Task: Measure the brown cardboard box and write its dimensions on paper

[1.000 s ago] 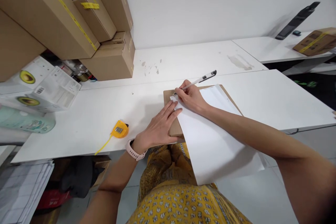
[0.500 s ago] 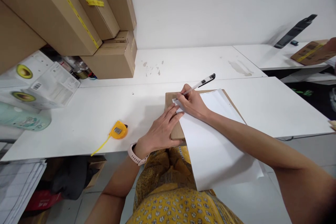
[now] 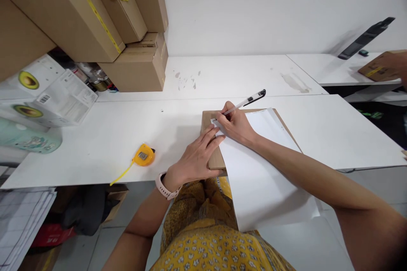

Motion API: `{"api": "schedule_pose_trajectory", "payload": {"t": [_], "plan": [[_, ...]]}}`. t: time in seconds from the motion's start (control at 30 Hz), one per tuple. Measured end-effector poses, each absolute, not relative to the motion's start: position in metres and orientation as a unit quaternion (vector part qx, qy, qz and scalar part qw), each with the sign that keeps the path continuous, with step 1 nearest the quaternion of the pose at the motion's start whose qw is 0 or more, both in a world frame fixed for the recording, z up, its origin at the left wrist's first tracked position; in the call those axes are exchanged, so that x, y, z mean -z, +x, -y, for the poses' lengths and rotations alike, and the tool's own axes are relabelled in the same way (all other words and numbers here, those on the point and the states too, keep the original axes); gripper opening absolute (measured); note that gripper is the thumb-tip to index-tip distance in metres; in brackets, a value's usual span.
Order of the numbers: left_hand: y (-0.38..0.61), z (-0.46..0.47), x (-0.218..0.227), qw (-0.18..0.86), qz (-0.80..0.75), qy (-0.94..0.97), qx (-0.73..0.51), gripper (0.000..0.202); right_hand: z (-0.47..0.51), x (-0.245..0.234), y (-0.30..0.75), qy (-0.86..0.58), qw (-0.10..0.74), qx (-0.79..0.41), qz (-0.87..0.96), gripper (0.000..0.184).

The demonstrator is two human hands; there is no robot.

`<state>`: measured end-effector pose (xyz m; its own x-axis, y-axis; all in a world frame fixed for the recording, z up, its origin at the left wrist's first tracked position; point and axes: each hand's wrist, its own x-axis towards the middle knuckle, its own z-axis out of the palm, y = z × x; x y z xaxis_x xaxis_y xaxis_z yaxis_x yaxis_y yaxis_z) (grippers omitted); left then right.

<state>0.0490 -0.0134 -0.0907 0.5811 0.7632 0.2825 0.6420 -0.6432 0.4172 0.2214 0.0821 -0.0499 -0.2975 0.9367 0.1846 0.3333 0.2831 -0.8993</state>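
A white sheet of paper (image 3: pixel 254 186) lies over a flat cardboard box (image 3: pixel 216 159) at the table's front edge, its lower part hanging past the box. My right hand (image 3: pixel 235 125) grips a pen (image 3: pixel 249 99) with a clear barrel and black clip, its tip down by the sheet's upper left corner. Small dark marks show there. Spread fingers of my left hand (image 3: pixel 200 154) press on the paper's left edge, the thumb at the box's near side. A yellow tape measure (image 3: pixel 144 155) with a short length of tape pulled out rests left of my left hand.
Stacked cardboard boxes (image 3: pixel 140 67) and a white carton with avocado pictures (image 3: pixel 68 97) fill the left side, beside a mint-green bottle (image 3: pixel 32 137). At far right, another person's hand (image 3: pixel 399 65) touches a taped box (image 3: pixel 377 67) near a dark bottle (image 3: pixel 365 38).
The view has shifted slightly. Both my hands keep their places on the paper, the pen tilting a little. At far right, the other person's hand reaches further over the taped box.
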Motion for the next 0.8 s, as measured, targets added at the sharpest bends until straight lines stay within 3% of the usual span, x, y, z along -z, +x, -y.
{"api": "schedule_pose_trajectory", "payload": {"t": [0.8], "plan": [[0.0498, 0.0129, 0.0873, 0.143, -0.404, 0.879, -0.21, 0.095, -0.0825, 0.0493, 0.2224, -0.457, 0.385, -0.392, 0.7, 0.021]]}}
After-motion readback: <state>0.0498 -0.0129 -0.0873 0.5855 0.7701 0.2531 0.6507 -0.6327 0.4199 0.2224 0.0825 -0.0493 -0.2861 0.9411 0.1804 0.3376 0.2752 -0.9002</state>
